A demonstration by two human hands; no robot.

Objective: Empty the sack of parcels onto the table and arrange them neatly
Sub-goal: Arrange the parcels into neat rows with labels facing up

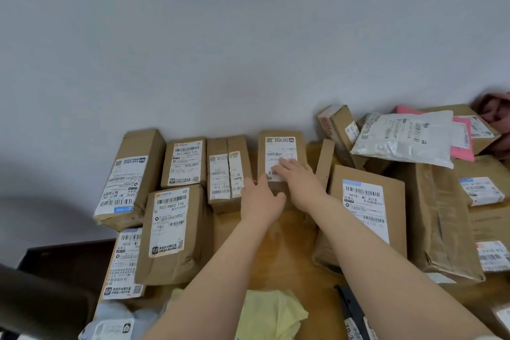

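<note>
Parcels cover most of the wooden table (276, 243), so from my station the emptying looks done or nearly done, and the arranging is what remains.

At 10 to 11 o'clock a tidy block is taking shape. A tall carton (132, 174), a 507-P802 box (185, 163) and a taped box (226, 174) sit side by side against the wall. A front box (174, 232) lies squarely ahead of them.

The parcel in hand is a labelled cardboard box (281, 152) at 12 o'clock. It is next in that back row, just beside the taped box with a narrow gap between them. The left hand (262, 201) holds its near left corner, thumb across the near edge and fingers curled down into the gap. The right hand (300, 182) lies flat on top, fingers straight across the shipping label, pressing rather than grasping.

From 1 to 3 o'clock nothing is sorted yet:
- A thin box (325, 163) stands on edge.
- A large 501E box (364, 210) lies askew.
- A white poly mailer (405, 138) is draped over a pink mailer (463, 146) on top of tilted cartons.

At 6 o'clock lies some crumpled pale yellow material (270, 312); I cannot tell whether it is the sack. I judge that fewer than half the parcels are arranged.
</note>
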